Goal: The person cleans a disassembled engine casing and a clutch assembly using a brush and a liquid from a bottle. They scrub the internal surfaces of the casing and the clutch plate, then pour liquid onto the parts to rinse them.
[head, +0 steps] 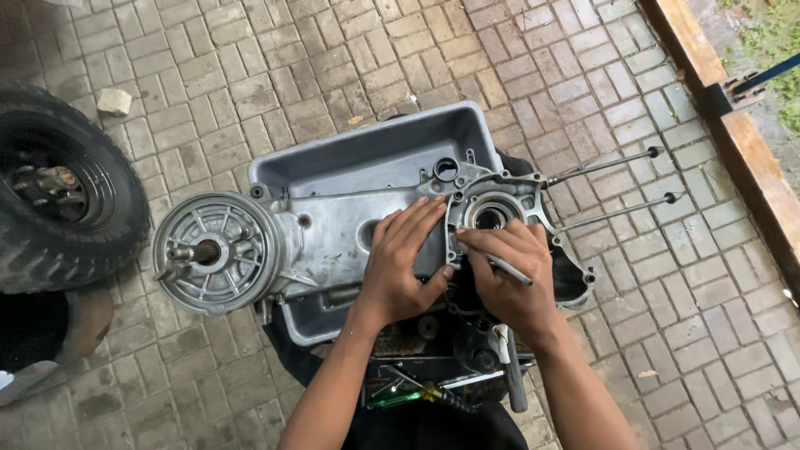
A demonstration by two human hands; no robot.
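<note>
Over brick paving, left hand flat on cast-metal engine case, right hand gripping thin metal tool

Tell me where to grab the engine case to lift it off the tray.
Probably grip the engine case at its narrow middle from both long sides: the round drum weights one end, thin studs stick out the other. The tray sits underneath.

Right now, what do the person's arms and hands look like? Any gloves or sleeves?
No gloves and no sleeves in view: both forearms are bare. The left hand and right hand wear no rings, watch or bands. Short fingernails show, and dark grime smudges the fingers.
</note>
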